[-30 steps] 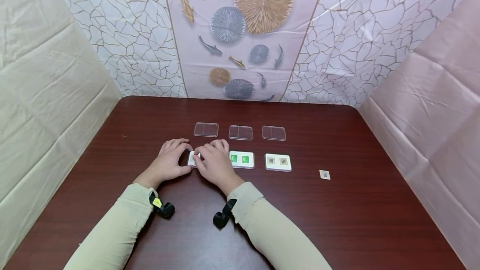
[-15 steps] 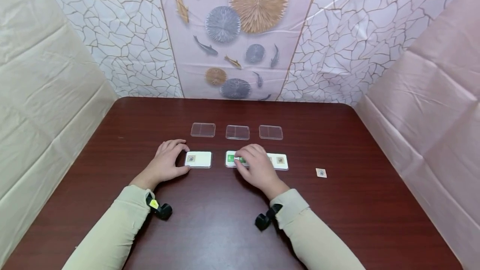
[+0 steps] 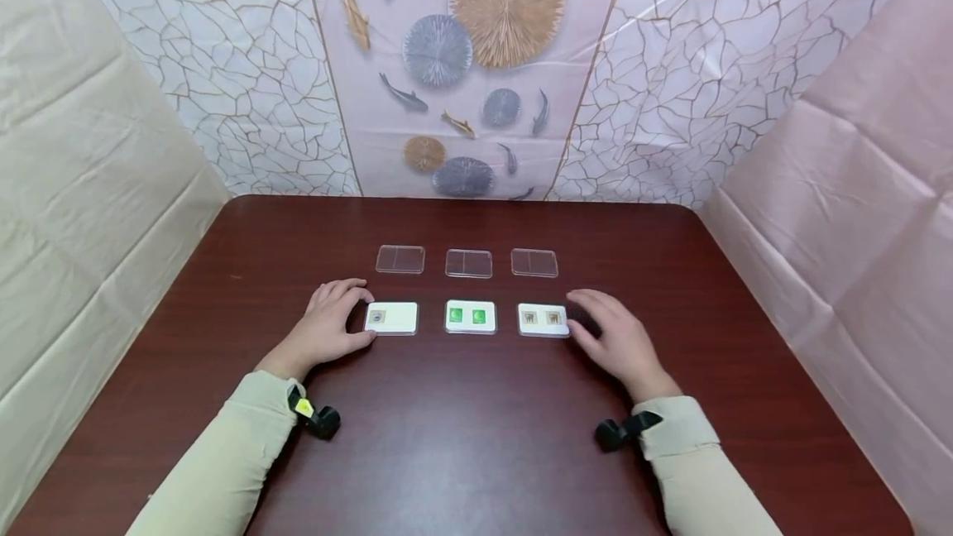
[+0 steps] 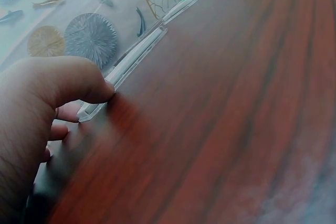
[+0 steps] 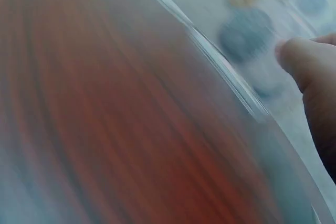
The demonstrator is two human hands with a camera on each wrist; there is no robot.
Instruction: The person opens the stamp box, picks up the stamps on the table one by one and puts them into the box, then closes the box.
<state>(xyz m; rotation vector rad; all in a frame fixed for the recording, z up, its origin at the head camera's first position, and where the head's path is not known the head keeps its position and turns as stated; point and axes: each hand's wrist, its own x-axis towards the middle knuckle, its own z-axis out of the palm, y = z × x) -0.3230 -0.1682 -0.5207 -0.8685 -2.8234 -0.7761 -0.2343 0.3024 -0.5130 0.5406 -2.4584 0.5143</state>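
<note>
In the head view my left hand holds the left end of a clear-edged flat case with a white insert, thumb at its near corner and index finger at its far corner. One small stamp-like square lies on the insert's left half. The left wrist view shows the thumb against the case's edge. My right hand is low over the table at the right case, fingers spread and loosely bent. That case bears two tan stamp-like squares. The loose square seen earlier is hidden behind this hand.
Between the hands, a middle case bears two green squares. Behind the row lie three clear lids, left, middle and right. The dark red table meets a patterned backdrop at its far edge.
My right hand has left the left case and swept right, past the middle and right cases, covering the loose square's spot. The left hand stays at the left case.
</note>
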